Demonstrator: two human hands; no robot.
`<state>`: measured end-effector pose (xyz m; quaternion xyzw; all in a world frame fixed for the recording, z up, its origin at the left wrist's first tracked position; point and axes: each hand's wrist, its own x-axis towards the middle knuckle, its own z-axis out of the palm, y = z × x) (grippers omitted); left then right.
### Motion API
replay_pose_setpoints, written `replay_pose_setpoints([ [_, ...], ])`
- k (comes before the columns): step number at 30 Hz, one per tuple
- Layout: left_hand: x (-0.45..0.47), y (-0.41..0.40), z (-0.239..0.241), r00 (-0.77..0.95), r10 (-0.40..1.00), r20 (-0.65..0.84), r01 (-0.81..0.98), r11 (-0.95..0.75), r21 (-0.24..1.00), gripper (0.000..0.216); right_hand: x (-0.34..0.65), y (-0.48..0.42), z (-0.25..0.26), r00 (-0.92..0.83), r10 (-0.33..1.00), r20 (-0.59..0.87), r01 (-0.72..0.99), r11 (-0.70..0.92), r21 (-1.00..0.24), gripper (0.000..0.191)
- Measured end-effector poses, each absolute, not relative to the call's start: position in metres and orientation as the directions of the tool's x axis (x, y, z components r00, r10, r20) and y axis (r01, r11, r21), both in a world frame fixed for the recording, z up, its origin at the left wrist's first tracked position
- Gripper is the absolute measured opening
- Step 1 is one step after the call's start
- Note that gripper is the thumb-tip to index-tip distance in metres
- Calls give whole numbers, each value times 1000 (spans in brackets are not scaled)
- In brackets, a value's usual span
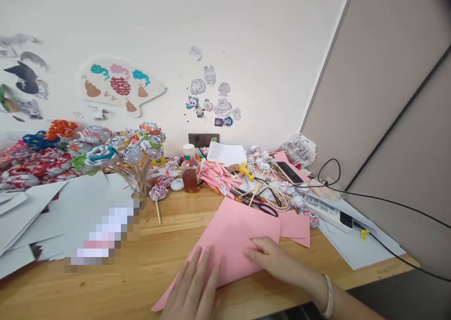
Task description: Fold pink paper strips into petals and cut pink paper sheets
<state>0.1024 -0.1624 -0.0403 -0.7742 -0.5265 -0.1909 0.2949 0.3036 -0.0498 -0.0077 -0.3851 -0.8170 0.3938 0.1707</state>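
Note:
A large pink paper sheet (pixel 239 226) lies at a slant on the wooden table in front of me, its long corner pointing to the lower left. My left hand (pixel 193 287) rests flat on its near left part, fingers stretched out and slightly apart. At the lower right edge, my right hand (pixel 276 261) lies on the paper with bent fingers, closed at its edge; part of the grip is hidden under the hand. Smaller pink paper pieces (pixel 298 226) stick out just beyond the sheet's right side. Black-handled scissors (pixel 266 209) lie behind the sheet.
Paper flowers on sticks (pixel 102 155) crowd the back left, above white paper sheets (pixel 88 202). A bottle of amber liquid (pixel 190 172), pink strips (pixel 220 176), a yellow glue gun (pixel 245 171), bead strings (pixel 280 202) and a phone (pixel 291 173) line the back. A power strip (pixel 327 212) with cables lies right.

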Motion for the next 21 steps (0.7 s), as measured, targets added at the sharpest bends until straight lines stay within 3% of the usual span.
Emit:
replay_pose_setpoints([
  [3, 112, -156, -48, 464, 639, 614, 885, -297, -360, 44, 289, -29, -2, -655, 755, -36, 568, 461, -681, 28],
  [8, 115, -163, -69, 363, 678, 639, 932, -261, -253, 41, 270, -14, -6, -699, 715, -19, 621, 594, -511, 19],
  [15, 110, -180, -65, 278, 819, 501, 955, -181, -234, 52, 257, -15, -16, -651, 757, -52, 731, 607, -311, 24],
  [21, 110, -184, -59, 204, 853, 480, 975, -132, -181, 65, 253, -2, -21, -675, 737, -40, 718, 642, -270, 24],
])
